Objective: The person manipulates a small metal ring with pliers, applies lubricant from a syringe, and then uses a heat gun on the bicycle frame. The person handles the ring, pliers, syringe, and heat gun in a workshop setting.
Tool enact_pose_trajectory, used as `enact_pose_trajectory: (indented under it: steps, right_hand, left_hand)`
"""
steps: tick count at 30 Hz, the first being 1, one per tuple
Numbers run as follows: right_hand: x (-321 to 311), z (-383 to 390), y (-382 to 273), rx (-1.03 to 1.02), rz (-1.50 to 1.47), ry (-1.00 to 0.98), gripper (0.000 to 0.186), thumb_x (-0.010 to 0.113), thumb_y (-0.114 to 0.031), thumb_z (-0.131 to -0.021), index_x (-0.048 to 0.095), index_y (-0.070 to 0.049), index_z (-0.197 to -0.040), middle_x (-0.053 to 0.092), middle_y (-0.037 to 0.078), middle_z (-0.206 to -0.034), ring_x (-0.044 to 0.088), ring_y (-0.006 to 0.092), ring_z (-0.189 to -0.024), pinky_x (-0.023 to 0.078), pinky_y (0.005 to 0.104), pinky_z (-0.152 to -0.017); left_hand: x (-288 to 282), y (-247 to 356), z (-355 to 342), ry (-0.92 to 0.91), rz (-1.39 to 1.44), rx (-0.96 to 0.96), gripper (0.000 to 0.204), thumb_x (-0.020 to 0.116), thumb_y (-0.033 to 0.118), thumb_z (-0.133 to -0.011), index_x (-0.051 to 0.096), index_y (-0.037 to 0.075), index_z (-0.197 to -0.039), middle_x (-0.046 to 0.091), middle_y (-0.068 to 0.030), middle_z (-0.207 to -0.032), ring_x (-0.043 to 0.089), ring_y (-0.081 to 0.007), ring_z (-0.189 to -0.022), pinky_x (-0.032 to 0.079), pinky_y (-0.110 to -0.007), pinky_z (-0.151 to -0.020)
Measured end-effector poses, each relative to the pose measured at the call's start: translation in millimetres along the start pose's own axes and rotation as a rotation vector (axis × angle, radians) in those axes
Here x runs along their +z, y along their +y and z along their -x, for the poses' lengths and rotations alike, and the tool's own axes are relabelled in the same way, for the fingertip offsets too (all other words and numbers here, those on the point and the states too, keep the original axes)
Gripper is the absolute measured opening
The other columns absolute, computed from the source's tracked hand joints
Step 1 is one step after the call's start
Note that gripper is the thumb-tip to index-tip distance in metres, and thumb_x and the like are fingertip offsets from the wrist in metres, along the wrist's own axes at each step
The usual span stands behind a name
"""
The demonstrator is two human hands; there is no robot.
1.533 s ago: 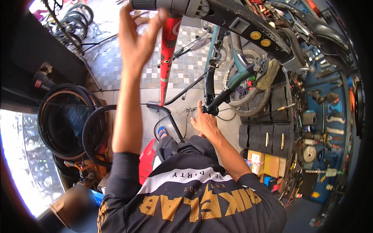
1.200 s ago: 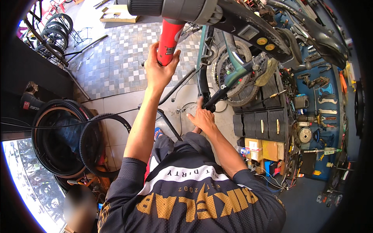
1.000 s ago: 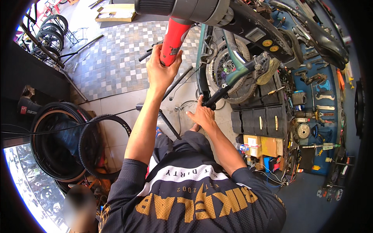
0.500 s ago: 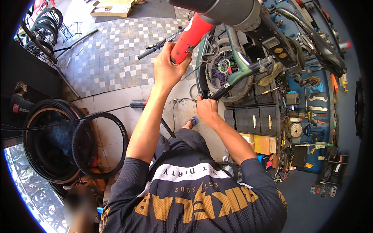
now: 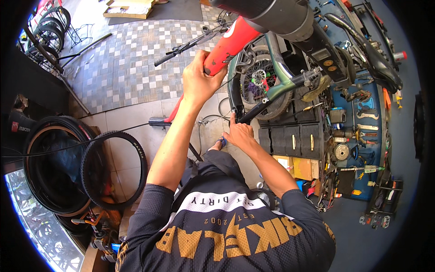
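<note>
A bicycle hangs upside-down-looking above me, with a red frame tube (image 5: 229, 43), a thick black tube (image 5: 281, 16) and a spoked wheel with a disc (image 5: 260, 79). My left hand (image 5: 199, 84) is raised and shut around the lower part of the red tube. Lower down, my right hand (image 5: 240, 133) grips the end of a slim black bar (image 5: 253, 110) that runs up toward the wheel and a green frame part (image 5: 278, 86). A small blue thing (image 5: 221, 142) shows just beside my right hand; what it is I cannot tell.
Black tyres (image 5: 113, 167) and a tan-walled one (image 5: 50, 167) lean at the left. A black drawer cabinet (image 5: 294, 140) and a blue tool wall (image 5: 362, 113) stand at the right. A black handlebar (image 5: 181, 47) crosses above a checkered floor (image 5: 127, 59), with a cardboard box (image 5: 127, 9) beyond.
My left hand came down from an open reach near the black tube and closed on the red tube. My right hand stayed on the black bar. The view shifted toward the wheel.
</note>
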State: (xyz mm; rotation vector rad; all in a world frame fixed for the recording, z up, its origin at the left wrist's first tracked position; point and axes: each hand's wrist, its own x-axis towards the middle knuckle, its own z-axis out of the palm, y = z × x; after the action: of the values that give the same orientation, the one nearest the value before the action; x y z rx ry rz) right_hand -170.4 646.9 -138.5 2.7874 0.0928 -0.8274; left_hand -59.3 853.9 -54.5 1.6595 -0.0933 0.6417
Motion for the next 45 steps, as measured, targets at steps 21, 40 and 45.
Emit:
enact_pose_trajectory:
  steps: [21,40,45]
  right_hand:
    - [18,-9,0,0.023,-0.153,0.115,0.079,0.069,-0.045,-0.090,0.046,0.008,-0.144,0.076,0.019,-0.089,0.076,0.0323,-0.087,0.057,0.0396,-0.073]
    - [50,-33,-54,0.032,-3.003,0.244,0.070,0.061,-0.010,-0.097,0.029,-0.043,-0.149,0.058,-0.001,-0.101,0.051,0.0142,-0.067,0.043,0.0315,-0.055]
    - [42,-40,-52,0.306,-2.446,0.264,0.093,0.064,-0.024,-0.095,0.004,-0.027,-0.167,0.054,0.003,-0.097,0.052,0.0140,-0.065,0.045,0.0308,-0.054]
  left_hand:
    - [-5,1,-2,-0.025,0.030,0.046,0.035,0.085,0.022,-0.083,0.058,0.001,-0.088,0.064,-0.0130,-0.066,0.059,-0.0229,-0.054,0.051,-0.033,-0.058]
    - [-9,4,-2,-0.120,0.036,-0.070,0.036,0.084,0.025,-0.084,0.058,0.001,-0.091,0.068,-0.0190,-0.076,0.066,-0.0294,-0.064,0.053,-0.037,-0.065]
    - [-8,3,-2,-0.112,0.031,-0.059,0.035,0.084,0.023,-0.084,0.058,0.001,-0.092,0.068,-0.0183,-0.076,0.066,-0.0275,-0.065,0.053,-0.036,-0.066]
